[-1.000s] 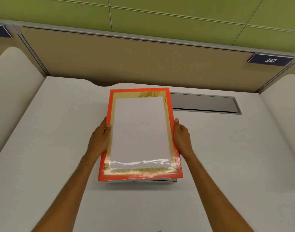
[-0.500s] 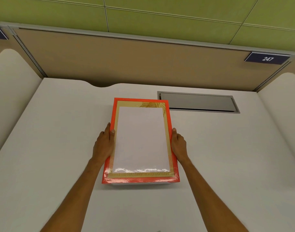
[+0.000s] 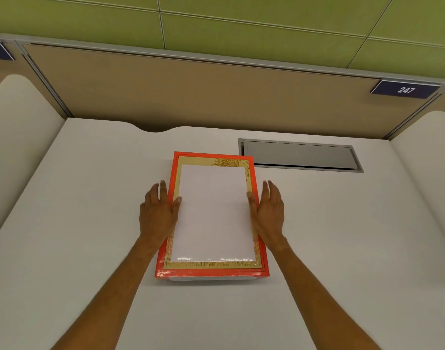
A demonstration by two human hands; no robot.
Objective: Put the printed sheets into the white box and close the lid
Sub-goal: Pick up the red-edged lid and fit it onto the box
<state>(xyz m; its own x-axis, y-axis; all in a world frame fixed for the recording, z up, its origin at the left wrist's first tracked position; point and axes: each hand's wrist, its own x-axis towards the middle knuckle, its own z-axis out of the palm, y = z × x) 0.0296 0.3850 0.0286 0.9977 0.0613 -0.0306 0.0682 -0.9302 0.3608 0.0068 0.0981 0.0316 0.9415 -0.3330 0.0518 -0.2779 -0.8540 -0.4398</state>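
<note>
The lid (image 3: 212, 215), orange-rimmed with a gold band and a white centre, lies flat on the white box (image 3: 211, 278), of which only a thin white strip shows under the near edge. My left hand (image 3: 158, 213) rests beside the lid's left edge, fingers spread, thumb lying on the lid's top. On the other side my right hand (image 3: 268, 214) mirrors it, fingers apart, thumb on the lid. Neither hand grips anything. The printed sheets are hidden.
The box stands on a white desk (image 3: 77, 223) in a cubicle with tan partitions. A grey cable hatch (image 3: 299, 154) is set into the desk just behind and right of the box. A plate marked 247 (image 3: 405, 90) hangs at the upper right.
The lid came down from a tilted, raised hold onto the box and now lies flat. Both hands have let go of its sides and opened.
</note>
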